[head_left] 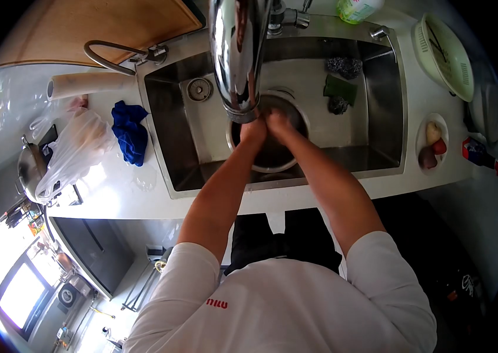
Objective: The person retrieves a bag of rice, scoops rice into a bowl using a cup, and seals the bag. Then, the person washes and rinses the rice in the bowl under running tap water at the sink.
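Observation:
Both my hands reach into a round metal basin (pixel 302 117) on the floor of the steel sink (pixel 334 129). My left hand (pixel 254 130) is at the basin's middle, partly behind the chrome faucet (pixel 238 59), which hangs over it. Close beside it on the right is my right hand (pixel 278 122), angled down into the basin. The fingers of both hands are hidden or too dark to make out, and so is anything they touch. The inside of the basin looks dark.
A green scouring pad (pixel 339 89) and steel wool (pixel 344 67) lie at the sink's right. Left on the counter are a blue cloth (pixel 129 130), a plastic bag (pixel 78 147) and a paper roll (pixel 90 84). A pale green colander (pixel 443 56) and a small dish (pixel 422 132) stand right.

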Tool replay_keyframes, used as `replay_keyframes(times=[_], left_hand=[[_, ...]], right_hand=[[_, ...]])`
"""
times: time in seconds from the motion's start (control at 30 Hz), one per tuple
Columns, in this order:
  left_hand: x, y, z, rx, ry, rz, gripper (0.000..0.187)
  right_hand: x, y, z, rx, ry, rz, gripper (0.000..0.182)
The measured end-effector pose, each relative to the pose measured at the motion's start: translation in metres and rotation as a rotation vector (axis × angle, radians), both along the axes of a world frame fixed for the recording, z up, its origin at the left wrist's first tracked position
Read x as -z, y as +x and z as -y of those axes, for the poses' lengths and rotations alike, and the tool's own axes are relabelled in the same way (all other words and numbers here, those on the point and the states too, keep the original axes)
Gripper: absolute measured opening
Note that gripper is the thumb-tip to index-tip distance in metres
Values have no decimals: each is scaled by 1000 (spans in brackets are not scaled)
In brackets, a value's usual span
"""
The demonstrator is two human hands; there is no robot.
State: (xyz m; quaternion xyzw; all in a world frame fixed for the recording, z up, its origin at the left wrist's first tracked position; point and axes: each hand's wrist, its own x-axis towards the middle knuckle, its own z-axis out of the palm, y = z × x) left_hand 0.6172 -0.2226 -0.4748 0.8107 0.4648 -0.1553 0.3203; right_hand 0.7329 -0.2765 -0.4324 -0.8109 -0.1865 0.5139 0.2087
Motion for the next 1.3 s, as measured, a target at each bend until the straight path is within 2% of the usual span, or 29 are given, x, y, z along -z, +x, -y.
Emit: replay_keyframes(times=[0.03,0.13,0.2,0.23,0.3,0.37,0.4,0.47,0.5,0.53,0.6,0.63,0.67,0.7,0.73,0.77,0.83,0.9,0.93,1.0,1.1,1.17,1.23,1.3], left_hand=[[-6,5,-3,-37,85,58,28],[-4,9,-2,74,460,134,29],[-6,10,0,111,399,44,29],[-45,18,-2,73,193,-53,29],[-54,19,-3,116,-48,-202,29],[-29,13,-1,278,-120,-304,32],[-31,12,1,324,-103,-300,29],[-39,6,5,416,-69,-292,24],[-7,-7,0,656,-65,-311,25],[52,-28,-8,895,-60,-329,31],[59,-35,-9,984,-91,-253,34],[12,-26,-3,833,-125,-163,30],[6,-23,-3,764,-111,-171,30],[1,-22,-2,695,-97,-178,30],[35,-25,-4,707,-36,-282,34],[53,-28,-5,718,26,-386,39],[32,-15,-6,195,20,-76,33],[-3,-1,-11,-20,-5,20,31],[-26,7,-14,27,-27,-39,29],[-51,14,-14,141,-2,-97,29],[-52,8,-7,343,90,-135,29],[-28,-7,2,480,89,-215,27],[-55,1,2,605,-6,-295,26],[-73,7,1,713,-86,-368,25]], right_hand=[[3,7,-4,-179,72,118,47],[-4,20,-6,-331,247,232,45],[-5,19,-2,-489,328,504,44],[-2,19,1,-567,368,641,44],[9,16,4,-728,115,485,42],[14,14,8,-819,-83,314,42],[-6,12,8,-833,-154,224,43],[-4,8,13,-614,-276,-27,45],[22,2,19,-381,-320,-183,46],[25,-3,21,-168,-332,-273,45],[13,-20,20,251,-311,-358,43],[-2,-26,16,450,-283,-366,42],[-15,-24,10,449,-277,-373,44],[-27,-21,4,448,-272,-380,46],[-34,-19,1,447,-266,-387,48],[-33,-15,0,260,-187,-287,48],[-24,-1,-3,-113,-28,-84,47],[-13,2,-2,-186,151,200,43],[-9,4,-2,-221,240,342,41],[-12,12,-5,-467,272,538,40],[-3,10,14,-723,237,702,40],[-8,3,24,-777,77,571,40],[-29,0,18,-737,-185,242,40],[-2,-3,21,-791,-155,196,38]])
